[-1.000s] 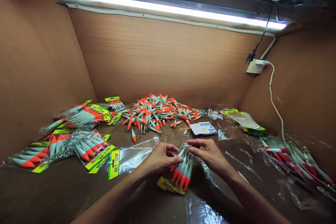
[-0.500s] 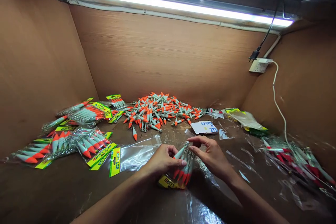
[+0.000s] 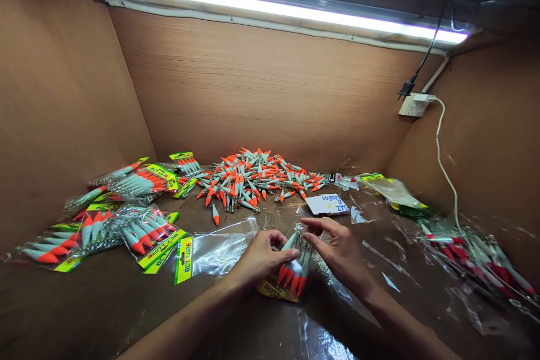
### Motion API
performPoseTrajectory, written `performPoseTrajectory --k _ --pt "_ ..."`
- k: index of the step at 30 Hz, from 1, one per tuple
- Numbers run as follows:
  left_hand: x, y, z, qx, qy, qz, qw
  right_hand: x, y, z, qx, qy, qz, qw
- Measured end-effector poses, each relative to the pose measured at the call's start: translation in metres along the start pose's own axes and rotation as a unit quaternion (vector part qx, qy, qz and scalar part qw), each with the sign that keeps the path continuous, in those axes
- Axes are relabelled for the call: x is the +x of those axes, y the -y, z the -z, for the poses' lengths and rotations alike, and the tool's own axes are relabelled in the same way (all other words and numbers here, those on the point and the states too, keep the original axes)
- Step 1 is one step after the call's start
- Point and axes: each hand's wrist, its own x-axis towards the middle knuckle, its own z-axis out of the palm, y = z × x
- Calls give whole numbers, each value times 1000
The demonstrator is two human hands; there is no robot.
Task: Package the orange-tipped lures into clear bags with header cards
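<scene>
In front of me, a clear plastic bag of fishing lures (image 3: 295, 277) hangs with its yellow label at the bottom. The lures inside are pale with orange tips pointing down, and their metal hook ends are at the top. My left hand (image 3: 270, 253) grips the bag's left side, thumb across the front. At the upper right edge of the bag, my right hand (image 3: 335, 244) has thumb and forefinger bent close together on the plastic; the exact contact is hard to make out. A flat bag with a yellow-green label (image 3: 184, 261) lies to the left.
Filled lure packets (image 3: 143, 230) are heaped on the left. A loose pile of lures (image 3: 248, 177) lies at the back, beside a handwritten card (image 3: 327, 205). More flat bags (image 3: 394, 191) and red-and-pale lures (image 3: 476, 259) are on the right, under a white cable (image 3: 441, 152).
The bag has shifted slightly in my hands, and the lures' orange tips show more clearly. My left thumb sits a little higher. My right hand has barely moved.
</scene>
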Motion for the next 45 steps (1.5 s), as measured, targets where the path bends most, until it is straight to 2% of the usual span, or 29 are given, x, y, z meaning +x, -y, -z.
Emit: performPoseTrajectory --k 3,12,17,21,24,28,31,35,39,42,45 --pt "-1 -1 0 -23 3 0 1000 2 -3 0 3 11 -17 1000" --pt "3 7 0 -61 2 -3 998 2 -5 -2 -83 20 71 994" --pt "2 6 -2 -71 1 14 997 2 -9 -2 -56 43 40 997" --pt "0 3 -3 -54 27 18 998 3 -6 1 -7 50 14 999" --pt "0 3 -4 -40 10 12 999 4 -5 2 3 50 3 999" --pt "-1 3 -4 -24 -31 7 999 3 -3 1 -16 40 10 999" --pt "-1 2 -4 -36 -20 21 999 1 0 0 -31 40 26 998" --pt "0 1 -2 -83 -11 3 996 0 -1 1 -38 37 52 997" --pt "0 0 -2 -138 0 24 990 1 -3 1 -32 37 45 998" --pt "0 -1 -2 -96 6 15 995 2 -1 1 -21 37 19 999" --pt "-1 -2 -2 -30 -24 -23 999 3 1 1 -17 27 -3 999"
